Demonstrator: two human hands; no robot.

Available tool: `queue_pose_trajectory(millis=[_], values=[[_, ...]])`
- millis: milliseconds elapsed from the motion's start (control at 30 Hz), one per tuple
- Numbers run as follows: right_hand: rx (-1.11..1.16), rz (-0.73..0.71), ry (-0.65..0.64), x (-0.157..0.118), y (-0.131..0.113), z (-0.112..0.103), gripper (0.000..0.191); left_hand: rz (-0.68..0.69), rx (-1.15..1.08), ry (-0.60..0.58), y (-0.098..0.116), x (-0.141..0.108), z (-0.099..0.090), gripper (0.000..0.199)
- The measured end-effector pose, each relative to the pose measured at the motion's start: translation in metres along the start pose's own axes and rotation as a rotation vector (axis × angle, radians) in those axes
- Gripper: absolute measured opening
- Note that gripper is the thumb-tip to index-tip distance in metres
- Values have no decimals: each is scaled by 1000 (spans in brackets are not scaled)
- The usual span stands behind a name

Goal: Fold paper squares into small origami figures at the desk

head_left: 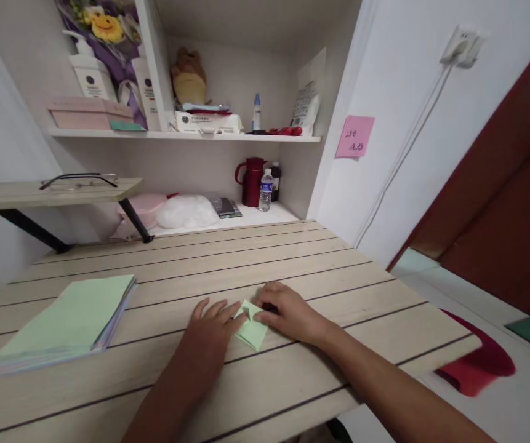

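A small folded piece of light green paper (254, 335) lies on the wood-plank table between my hands, with a raised flap near its upper part. My left hand (212, 332) rests on its left side, fingers spread on the table and the thumb pressing on the paper. At the right edge, my right hand (287, 311) has curled fingers, with thumb and forefinger closed on the paper's upper right corner. What lies under those fingertips is hidden.
A stack of coloured paper (66, 320), green on top, sits at the left. Behind it stands a small raised shelf (61, 192) with eyeglasses (80, 179). At the back are a red thermos (252, 183) and a water bottle (265, 191). A red stool (481, 360) stands right.
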State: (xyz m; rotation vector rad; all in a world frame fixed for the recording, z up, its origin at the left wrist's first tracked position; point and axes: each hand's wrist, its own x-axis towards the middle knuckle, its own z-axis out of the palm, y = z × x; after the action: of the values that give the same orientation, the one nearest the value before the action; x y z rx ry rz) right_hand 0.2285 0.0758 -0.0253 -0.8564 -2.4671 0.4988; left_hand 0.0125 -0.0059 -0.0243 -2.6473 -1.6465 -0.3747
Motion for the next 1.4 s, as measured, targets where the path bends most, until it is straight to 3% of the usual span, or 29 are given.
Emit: queue_pose_trajectory(millis=[300, 433, 600, 800, 867, 1000, 1233, 1400], values=[[-117, 136, 23, 2, -1, 5, 17, -5, 58, -1, 1, 1, 1, 47], [-75, 162, 29, 3, 0, 8, 25, 21, 101, 37, 0, 0, 4, 53], [-15, 176, 54, 4, 1, 7, 26, 47, 153, -2, 0, 0, 6, 62], [105, 153, 302, -3, -6, -7, 19, 21, 120, -64, 5, 2, 0, 65], [134, 48, 251, -7, -13, -8, 21, 12, 107, -93, 8, 2, -4, 68], [24, -104, 17, -12, -24, 2, 23, -7, 86, -144, 8, 0, -7, 68], [43, -40, -67, -10, -18, 8, 38, -167, 136, -194, -12, -24, -1, 73], [-14, -49, -134, -14, -27, 2, 42, -201, 77, -153, -8, -30, -4, 69]])
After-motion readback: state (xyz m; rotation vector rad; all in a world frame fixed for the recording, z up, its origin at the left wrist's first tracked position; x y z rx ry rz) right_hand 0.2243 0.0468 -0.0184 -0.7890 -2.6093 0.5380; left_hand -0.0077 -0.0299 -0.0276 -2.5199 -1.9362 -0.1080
